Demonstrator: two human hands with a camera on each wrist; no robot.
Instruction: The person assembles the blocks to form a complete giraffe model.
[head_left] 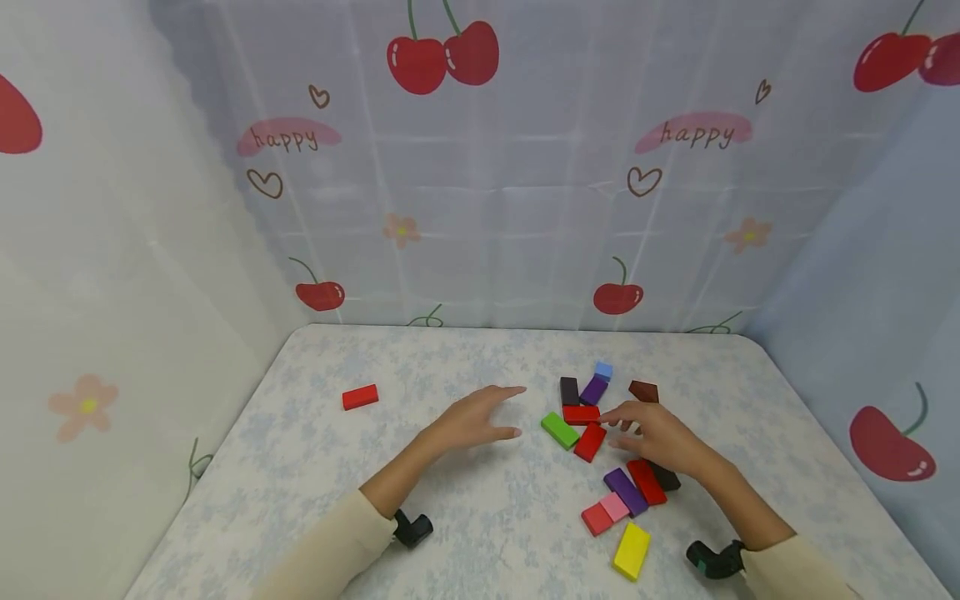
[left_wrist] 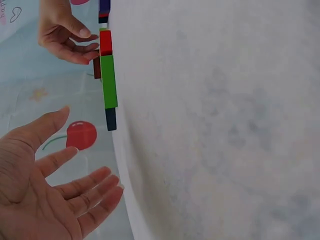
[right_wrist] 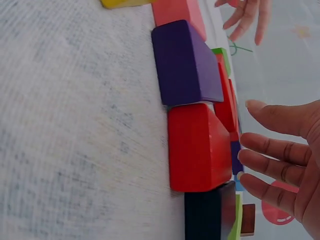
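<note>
My left hand (head_left: 468, 419) hovers over the table left of a loose cluster of coloured blocks, its fingers spread and nothing in them. The green block (head_left: 560, 431) is the block closest to it. Over the cluster's right side is my right hand (head_left: 660, 435), fingers relaxed and slightly bent, holding nothing. Its index fingertip is near a red block (head_left: 581, 415); whether it touches cannot be told. Another red block (head_left: 590, 442) lies just left of its fingers, and a brown block (head_left: 644, 391) behind it. In the right wrist view, a purple block (right_wrist: 175, 65) and a red block (right_wrist: 192, 150) stand close.
A lone red block (head_left: 360, 397) lies at the table's left. Black (head_left: 569, 391), purple (head_left: 594, 390) and blue (head_left: 603, 371) blocks sit at the cluster's back. Pink (head_left: 614, 507) and yellow (head_left: 632, 551) blocks lie nearer the front. A cherry-print curtain (head_left: 487, 183) hangs behind the table.
</note>
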